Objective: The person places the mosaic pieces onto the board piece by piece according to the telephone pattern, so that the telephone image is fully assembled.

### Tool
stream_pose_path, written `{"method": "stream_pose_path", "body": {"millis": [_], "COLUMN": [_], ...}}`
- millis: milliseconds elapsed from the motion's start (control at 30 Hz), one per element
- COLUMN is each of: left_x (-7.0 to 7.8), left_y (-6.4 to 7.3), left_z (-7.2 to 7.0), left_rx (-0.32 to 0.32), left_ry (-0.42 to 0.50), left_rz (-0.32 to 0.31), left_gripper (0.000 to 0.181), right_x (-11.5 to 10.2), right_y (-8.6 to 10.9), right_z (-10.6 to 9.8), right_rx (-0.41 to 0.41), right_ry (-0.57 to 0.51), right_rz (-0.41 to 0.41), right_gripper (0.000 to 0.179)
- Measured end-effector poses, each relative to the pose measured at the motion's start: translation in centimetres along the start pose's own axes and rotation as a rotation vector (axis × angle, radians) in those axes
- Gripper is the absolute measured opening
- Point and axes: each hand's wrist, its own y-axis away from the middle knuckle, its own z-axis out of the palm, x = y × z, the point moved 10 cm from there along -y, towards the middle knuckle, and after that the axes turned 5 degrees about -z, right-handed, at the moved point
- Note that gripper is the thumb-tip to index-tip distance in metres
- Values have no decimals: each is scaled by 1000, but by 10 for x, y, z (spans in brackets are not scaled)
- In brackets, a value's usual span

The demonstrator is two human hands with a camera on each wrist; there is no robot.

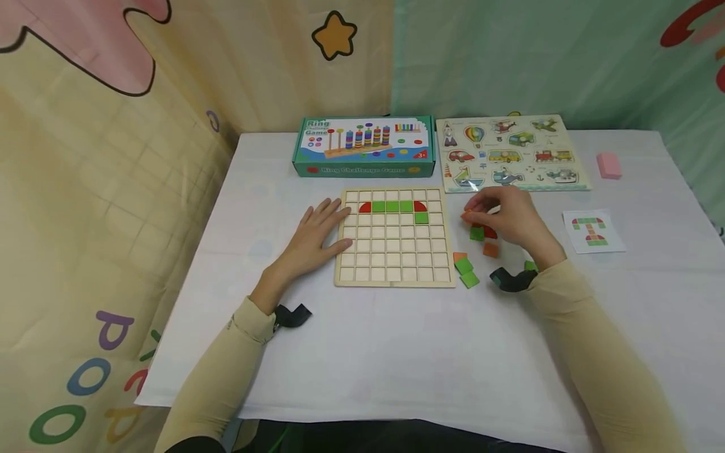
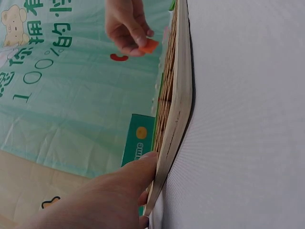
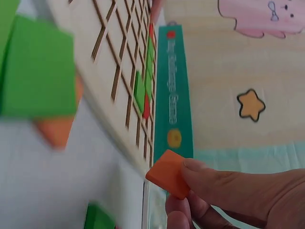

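A wooden grid board [image 1: 393, 258] lies on the table, with several green and red tiles in its upper cells. My left hand [image 1: 314, 236] rests at the board's left edge, fingers spread, thumb on the frame. To the right of the board my right hand [image 1: 506, 217] pinches an orange square tile [image 3: 169, 174] between thumb and fingers, raised off the table. Beneath that hand lie a green tile [image 1: 477, 234], a red quarter-round tile [image 1: 490, 233] and another orange tile [image 1: 491, 250]. Green tiles [image 1: 469, 279] lie by the board's right edge, partly over an orange one [image 1: 460, 257].
A green ring game box [image 1: 365, 170] stands behind the board, beside a picture puzzle board [image 1: 515, 154]. Farther right are a pink block [image 1: 609, 165] and a white card [image 1: 593, 231] with a printed tile pattern. Another green tile [image 1: 530, 266] sits by the right wrist.
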Motion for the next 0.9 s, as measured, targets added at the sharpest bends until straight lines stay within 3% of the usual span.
{"method": "stream_pose_path", "body": {"millis": [167,333,667,900], "left_x": [-1,-2,1,-2], "left_y": [1,0,-1,-1], "left_z": [1,1,0,0], "left_rx": [-7,-1,-17,-15], "left_ry": [0,1,0,1], "left_rz": [-7,-1,-6,-12], "left_gripper": [72,73,73,72], "right_x": [-51,-83,-100,-104], "right_y": [-23,-37,-33,-25], "right_z": [38,71,108,117], "right_rx": [-68,-126,-233,-179], "right_ry": [-34,-70,-68,-46], "right_rz": [-128,-196,-241,-249], "right_gripper": [11,8,8,6]}}
